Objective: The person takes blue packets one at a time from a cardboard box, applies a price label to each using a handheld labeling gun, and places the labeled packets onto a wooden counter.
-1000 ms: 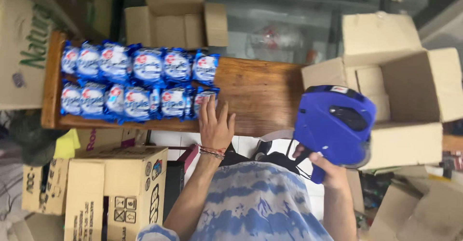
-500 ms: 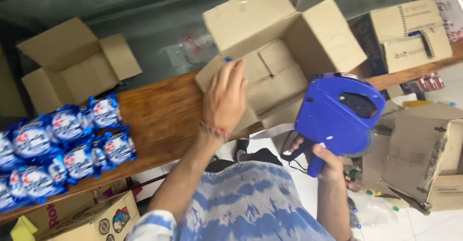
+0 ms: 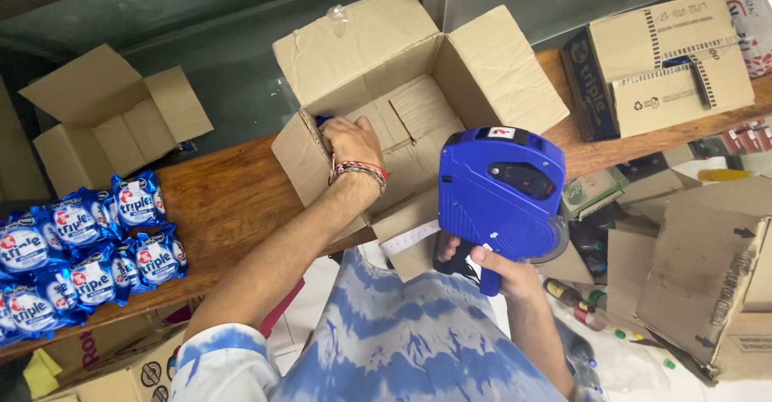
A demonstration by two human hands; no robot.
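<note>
1. My left hand (image 3: 350,141) has gone from flat on the flap to down inside the open cardboard box (image 3: 418,121) on the counter (image 3: 225,201), fingers curled on something blue I can't identify.
2. My right hand (image 3: 490,261) stays clamped on the blue price-label gun (image 3: 498,193), held off the counter's edge.
3. The blue snack packets (image 3: 80,249) lie far left, so I judge more stock is coming out.

Centre frame: left hand (image 3: 351,141) reaching into open cardboard box (image 3: 498,72) on wooden shelf (image 3: 225,201); right hand (image 3: 503,269) gripping blue price-label gun (image 3: 498,189); blue snack packets (image 3: 80,249) at left.
</note>
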